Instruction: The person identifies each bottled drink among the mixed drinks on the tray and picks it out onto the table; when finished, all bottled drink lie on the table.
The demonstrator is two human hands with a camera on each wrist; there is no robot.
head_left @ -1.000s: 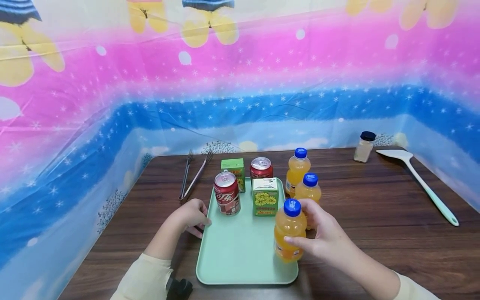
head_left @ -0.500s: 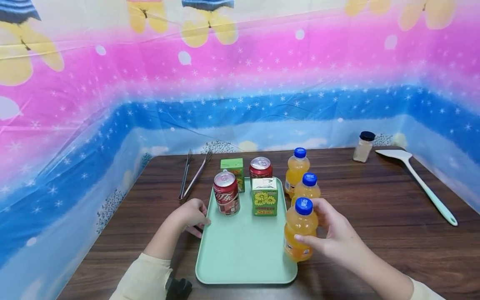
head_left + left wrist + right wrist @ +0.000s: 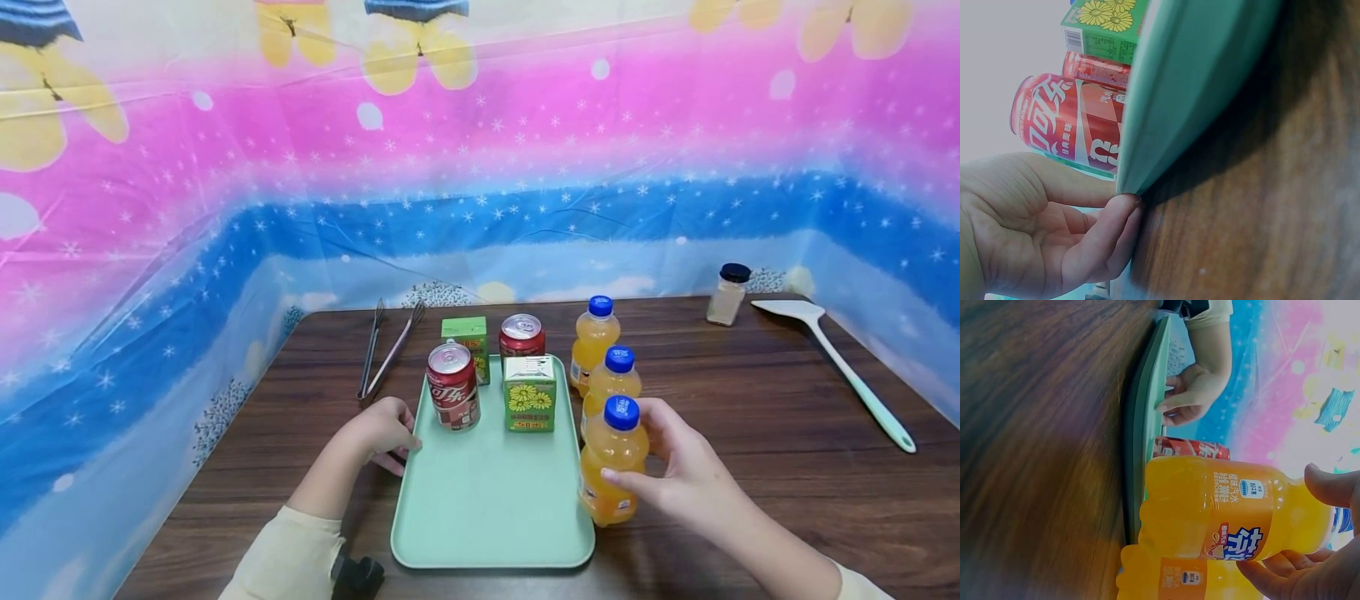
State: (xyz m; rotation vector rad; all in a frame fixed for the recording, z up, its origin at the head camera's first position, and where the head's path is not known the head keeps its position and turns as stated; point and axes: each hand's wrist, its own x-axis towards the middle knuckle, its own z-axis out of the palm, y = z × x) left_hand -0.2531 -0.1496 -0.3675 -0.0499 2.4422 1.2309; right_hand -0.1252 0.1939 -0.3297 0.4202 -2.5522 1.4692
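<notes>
My left hand (image 3: 386, 433) pinches the left rim of the light green tray (image 3: 487, 508), thumb on top and fingertips under the edge in the left wrist view. In my right hand (image 3: 678, 462) is an orange soda bottle (image 3: 613, 475) with a blue cap, gripped around its upper part. It is upright, just off the tray's right edge. Behind it stand a second orange soda bottle (image 3: 611, 385) and a third (image 3: 596, 337). On the tray are a red cola can (image 3: 453, 392) and a green drink carton (image 3: 529, 400); another cola can (image 3: 522, 333) and carton (image 3: 465, 329) stand at its far end.
Metal tongs (image 3: 386, 358) lie left of the tray's far end. At the back right are a black-capped jar (image 3: 726, 300) and a spatula (image 3: 847, 367) with a pale green handle. A patterned cloth (image 3: 480, 192) encloses the table's back and sides.
My right hand has carried the front orange soda bottle rightward, from over the tray to beside its right edge. My left hand has stayed on the rim.
</notes>
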